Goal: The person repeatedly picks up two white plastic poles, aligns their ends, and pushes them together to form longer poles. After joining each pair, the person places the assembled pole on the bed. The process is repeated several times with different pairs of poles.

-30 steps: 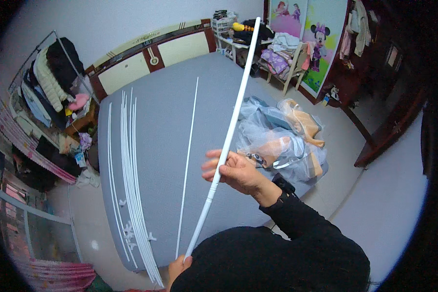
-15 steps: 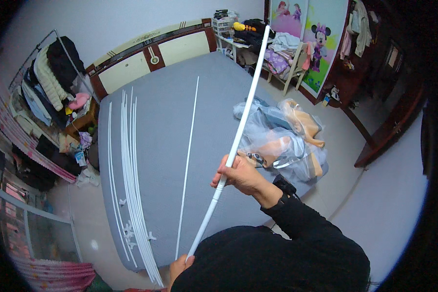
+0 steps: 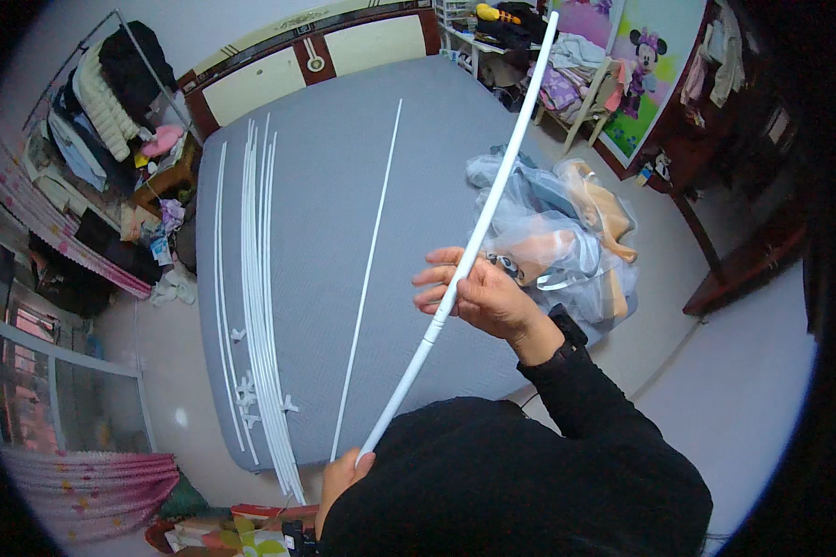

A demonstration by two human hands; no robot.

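A long white pole (image 3: 502,186) slants up and away to the right, with a joint line partway along it. My left hand (image 3: 344,478) is closed around its near, lower end, partly hidden by the black sleeve. My right hand (image 3: 492,302) has the pole lying across it between thumb and fingers, just above the joint; its fingers are loosened and stretched to the left. On the grey bed (image 3: 325,186) to the left lie a bundle of white poles (image 3: 262,325), a few white connectors (image 3: 245,390) beside it, and one single thin pole (image 3: 372,260).
Crumpled sheer fabric (image 3: 567,232) in grey and orange lies on the bed's right side. A clothes rack (image 3: 144,70) stands at the left, and a chair (image 3: 585,102) with clothes at the far right. The headboard (image 3: 316,60) closes off the far end.
The fingers of my right hand have loosened and spread along the pole. My view has tilted down, so the bed and pole appear higher; the left hand keeps its hold.
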